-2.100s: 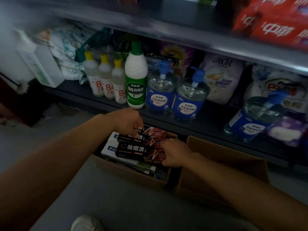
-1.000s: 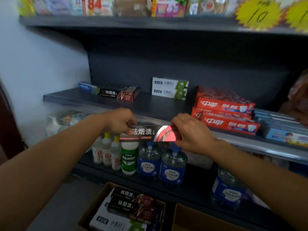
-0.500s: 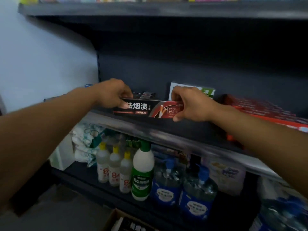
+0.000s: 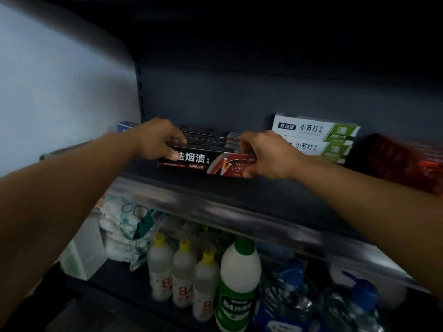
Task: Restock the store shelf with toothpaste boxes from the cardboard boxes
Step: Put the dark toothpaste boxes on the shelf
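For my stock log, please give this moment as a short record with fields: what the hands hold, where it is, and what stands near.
held item: long black and red toothpaste box
left hand: left hand grips the box's left end
right hand: right hand grips its right end
place: over the dark metal shelf, in front of a row of similar black boxes; contact with the shelf cannot be told
right neighbour: two stacked white and green toothpaste boxes
shelf below: green-capped white bottle

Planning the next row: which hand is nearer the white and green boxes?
Right. The right hand grips the black toothpaste box right beside the white and green boxes; the left hand holds its far end.
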Demonstrator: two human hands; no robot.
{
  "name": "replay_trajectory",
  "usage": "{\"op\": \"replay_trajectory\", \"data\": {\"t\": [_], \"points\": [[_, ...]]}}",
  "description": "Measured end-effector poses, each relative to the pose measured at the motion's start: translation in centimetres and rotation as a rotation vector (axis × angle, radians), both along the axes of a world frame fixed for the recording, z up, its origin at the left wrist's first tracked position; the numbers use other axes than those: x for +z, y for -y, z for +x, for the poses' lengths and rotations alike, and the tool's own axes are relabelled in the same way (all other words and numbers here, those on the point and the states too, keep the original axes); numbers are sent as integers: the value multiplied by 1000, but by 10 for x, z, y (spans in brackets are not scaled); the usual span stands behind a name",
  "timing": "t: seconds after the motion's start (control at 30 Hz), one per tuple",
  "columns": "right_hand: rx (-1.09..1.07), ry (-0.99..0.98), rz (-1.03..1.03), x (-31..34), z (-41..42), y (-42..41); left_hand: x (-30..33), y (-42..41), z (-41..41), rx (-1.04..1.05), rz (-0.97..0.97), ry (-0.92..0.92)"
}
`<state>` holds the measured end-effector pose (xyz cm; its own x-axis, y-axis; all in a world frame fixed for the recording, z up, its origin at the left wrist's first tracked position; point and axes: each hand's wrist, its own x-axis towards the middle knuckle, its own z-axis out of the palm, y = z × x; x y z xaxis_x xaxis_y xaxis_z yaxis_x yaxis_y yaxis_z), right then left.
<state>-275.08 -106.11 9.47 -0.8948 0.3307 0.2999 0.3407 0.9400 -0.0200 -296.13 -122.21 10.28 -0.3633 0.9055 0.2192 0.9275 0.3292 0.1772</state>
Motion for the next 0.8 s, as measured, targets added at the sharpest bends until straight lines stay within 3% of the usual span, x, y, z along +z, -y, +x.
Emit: {"op": "replay_trajectory", "data": {"t": [0.3,0.53,0.8], "points": [[-101,81,14,-12,-33,4,-16,-18,-54,-83,-23,63],[-132,112,119,-9,-41,13,-11,-22,-71,-75,22,-87],[-171,143,186,-10,-56,14,-8,-26,-87,-67,11,-114]]}}
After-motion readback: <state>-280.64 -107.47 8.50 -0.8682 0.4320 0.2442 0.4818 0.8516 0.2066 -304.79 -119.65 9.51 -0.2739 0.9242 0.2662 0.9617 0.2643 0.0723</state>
